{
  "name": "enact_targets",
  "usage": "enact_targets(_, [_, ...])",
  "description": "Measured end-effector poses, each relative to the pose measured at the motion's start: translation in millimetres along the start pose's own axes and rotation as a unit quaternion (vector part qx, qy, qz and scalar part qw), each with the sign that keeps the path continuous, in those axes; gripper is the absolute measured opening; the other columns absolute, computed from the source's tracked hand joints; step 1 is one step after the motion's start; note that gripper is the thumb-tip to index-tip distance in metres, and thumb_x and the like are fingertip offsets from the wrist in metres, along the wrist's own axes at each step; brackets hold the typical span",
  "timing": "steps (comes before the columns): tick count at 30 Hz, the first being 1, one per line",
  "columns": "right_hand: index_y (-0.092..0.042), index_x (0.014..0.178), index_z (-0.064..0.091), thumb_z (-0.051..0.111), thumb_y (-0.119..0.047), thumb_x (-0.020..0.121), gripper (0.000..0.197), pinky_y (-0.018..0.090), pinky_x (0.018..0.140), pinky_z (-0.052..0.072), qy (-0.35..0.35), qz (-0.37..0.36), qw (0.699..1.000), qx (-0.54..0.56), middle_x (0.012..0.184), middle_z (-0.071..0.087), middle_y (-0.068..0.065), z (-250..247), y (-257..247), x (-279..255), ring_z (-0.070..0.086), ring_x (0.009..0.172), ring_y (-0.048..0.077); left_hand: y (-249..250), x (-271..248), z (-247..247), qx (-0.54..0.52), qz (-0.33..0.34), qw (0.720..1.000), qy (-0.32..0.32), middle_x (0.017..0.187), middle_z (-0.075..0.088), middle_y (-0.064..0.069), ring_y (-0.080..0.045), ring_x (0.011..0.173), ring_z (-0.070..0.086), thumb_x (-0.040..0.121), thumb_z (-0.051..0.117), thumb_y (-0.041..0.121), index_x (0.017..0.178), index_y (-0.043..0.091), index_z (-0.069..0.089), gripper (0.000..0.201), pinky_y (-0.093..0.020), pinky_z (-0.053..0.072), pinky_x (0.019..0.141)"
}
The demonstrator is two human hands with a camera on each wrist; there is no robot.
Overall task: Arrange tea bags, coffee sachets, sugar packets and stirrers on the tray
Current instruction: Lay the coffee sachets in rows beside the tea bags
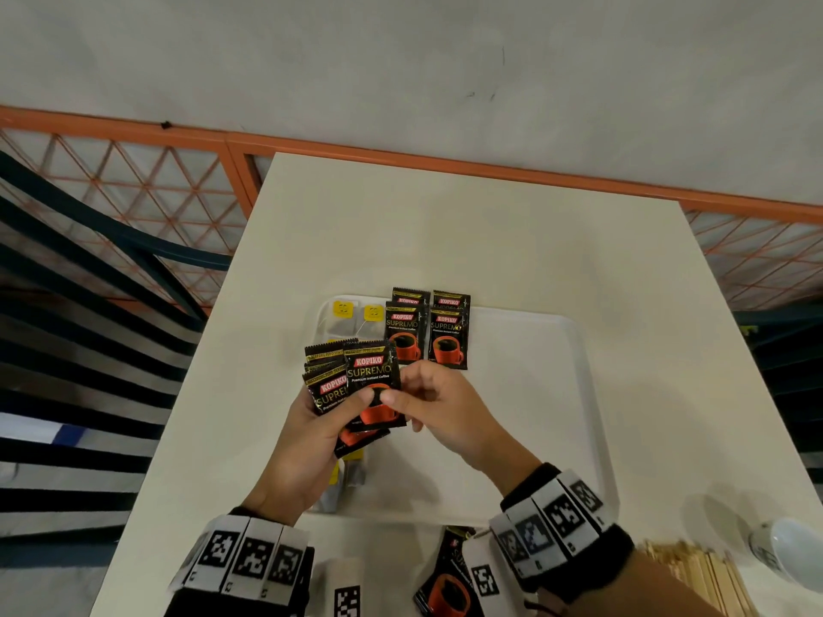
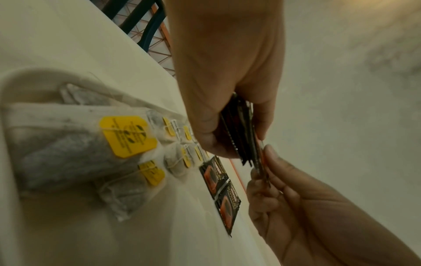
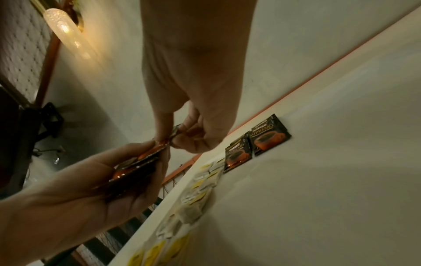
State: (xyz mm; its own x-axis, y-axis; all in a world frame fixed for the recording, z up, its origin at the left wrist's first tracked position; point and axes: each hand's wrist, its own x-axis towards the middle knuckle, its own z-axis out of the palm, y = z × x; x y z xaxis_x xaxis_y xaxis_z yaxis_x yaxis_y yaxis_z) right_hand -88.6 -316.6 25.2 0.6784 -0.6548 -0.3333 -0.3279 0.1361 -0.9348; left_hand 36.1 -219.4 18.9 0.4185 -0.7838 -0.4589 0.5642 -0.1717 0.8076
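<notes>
My left hand (image 1: pixel 329 420) holds a fanned stack of black coffee sachets (image 1: pixel 332 385) above the white tray's (image 1: pixel 534 394) left side. My right hand (image 1: pixel 427 403) pinches the front sachet (image 1: pixel 373 371) of that stack between thumb and forefinger. Several sachets (image 1: pixel 427 327) lie overlapping in two columns at the tray's far edge. Tea bags with yellow tags (image 1: pixel 356 313) run down the tray's left side, partly hidden by my hands. In the left wrist view the tea bags (image 2: pixel 91 153) lie below the held stack (image 2: pixel 241 133). The right wrist view shows the pinch (image 3: pixel 173 135) and the laid sachets (image 3: pixel 257 142).
Wooden stirrers (image 1: pixel 699 572) lie on the white table (image 1: pixel 401 224) at the near right beside a white cup (image 1: pixel 788 545). Another coffee sachet (image 1: pixel 450 576) lies near the front edge under my right wrist. An orange railing (image 1: pixel 133 180) and dark chairs border the table.
</notes>
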Motion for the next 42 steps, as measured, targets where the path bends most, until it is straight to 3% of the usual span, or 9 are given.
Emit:
enact_targets(9, [-0.015, 0.087, 0.064, 0.061, -0.011, 0.088, 0.004, 0.017, 0.057, 0.048, 0.070, 0.085, 0.993, 0.036, 0.071, 0.058, 0.000, -6.6, 13.3, 17.0, 0.052, 0.062, 0.009, -4.5, 1.6, -16.9, -0.014, -0.020, 0.999, 0.044, 0.099, 0.070, -0.010, -0.019, 0.082, 0.071, 0.087, 0.057, 0.009, 0.117, 0.013, 0.057, 0.031, -0.030, 0.058, 0.065])
enact_targets(13, [-0.005, 0.104, 0.064, 0.059, -0.011, 0.089, 0.016, 0.015, 0.055, 0.045, 0.134, 0.118, 0.984, 0.000, 0.071, 0.058, -0.001, -15.3, 21.7, 35.0, 0.052, 0.061, 0.009, -2.3, 0.7, -22.9, -0.014, -0.029, 0.997, 0.064, 0.105, 0.067, -0.017, -0.025, 0.082, 0.068, 0.087, 0.056, 0.007, 0.122, 0.007, 0.054, 0.036, -0.041, 0.054, 0.082])
enact_targets(17, [-0.001, 0.102, 0.064, 0.061, -0.011, 0.087, 0.018, 0.018, 0.058, 0.043, 0.177, 0.117, 0.976, -0.050, 0.076, 0.061, 0.004, -17.6, 27.4, 52.3, 0.054, 0.062, 0.011, -2.0, 1.6, -23.3, -0.021, -0.036, 0.997, 0.069, 0.114, 0.063, -0.022, -0.032, 0.093, 0.064, 0.086, 0.056, 0.006, 0.124, 0.007, 0.053, 0.037, -0.047, 0.050, 0.089])
enact_targets(22, [-0.004, 0.099, 0.066, 0.066, -0.016, 0.084, 0.020, 0.025, 0.071, 0.047, 0.211, 0.091, 0.967, -0.110, 0.084, 0.063, 0.005, -16.6, 31.8, 64.0, 0.058, 0.077, 0.017, -2.5, 0.1, -22.2, -0.033, -0.034, 0.999, 0.024, 0.092, 0.069, -0.014, -0.022, 0.072, 0.070, 0.089, 0.050, 0.005, 0.112, 0.011, 0.058, 0.025, -0.032, 0.059, 0.063])
enact_targets(26, [-0.011, 0.085, 0.060, 0.068, -0.013, 0.083, 0.008, 0.030, 0.073, 0.052, 0.232, 0.071, 0.963, -0.115, 0.083, 0.063, 0.007, -13.6, 34.1, 65.5, 0.060, 0.076, 0.020, -3.1, -0.8, -21.2, -0.062, -0.048, 0.997, 0.004, 0.089, 0.069, -0.016, -0.025, 0.074, 0.070, 0.089, 0.045, 0.003, 0.120, 0.005, 0.052, 0.032, -0.035, 0.060, 0.064])
enact_targets(30, [-0.022, 0.070, 0.049, 0.067, -0.009, 0.082, 0.025, 0.024, 0.064, 0.049, 0.238, 0.055, 0.964, -0.108, 0.082, 0.061, 0.010, -12.0, 35.6, 64.6, 0.059, 0.074, 0.022, -4.4, -0.3, -22.0, -0.074, -0.058, 0.996, -0.007, 0.097, 0.066, -0.020, -0.027, 0.079, 0.069, 0.084, 0.044, 0.006, 0.128, 0.001, 0.047, 0.045, -0.038, 0.058, 0.071])
enact_targets(34, [-0.011, 0.081, 0.054, 0.067, -0.008, 0.083, 0.013, 0.011, 0.057, 0.047, 0.244, 0.043, 0.962, -0.117, 0.082, 0.061, 0.011, -13.1, 34.4, 62.9, 0.058, 0.069, 0.017, -5.2, 0.6, -20.6, -0.070, -0.064, 0.995, -0.014, 0.108, 0.065, -0.022, -0.029, 0.086, 0.068, 0.083, 0.044, 0.007, 0.129, 0.003, 0.048, 0.046, -0.036, 0.059, 0.070])
enact_targets(37, [-0.002, 0.091, 0.059, 0.065, -0.009, 0.084, 0.011, 0.000, 0.052, 0.040, 0.251, 0.032, 0.958, -0.134, 0.083, 0.058, 0.007, -15.3, 33.1, 61.6, 0.054, 0.069, 0.013, -5.8, 1.5, -18.9, -0.061, -0.058, 0.996, -0.006, 0.096, 0.072, -0.015, -0.025, 0.083, 0.070, 0.089, 0.041, 0.003, 0.120, 0.009, 0.054, 0.034, -0.034, 0.059, 0.070])
enact_targets(42, [-0.005, 0.092, 0.061, 0.060, -0.017, 0.089, 0.013, 0.001, 0.054, 0.039, 0.243, 0.022, 0.958, -0.152, 0.072, 0.055, -0.006, -15.4, 25.8, 49.5, 0.049, 0.064, 0.002, -7.1, 1.6, -15.9, -0.010, -0.038, 0.999, 0.023, 0.087, 0.073, -0.004, -0.017, 0.075, 0.071, 0.090, 0.049, 0.003, 0.102, 0.019, 0.059, 0.023, -0.028, 0.058, 0.063])
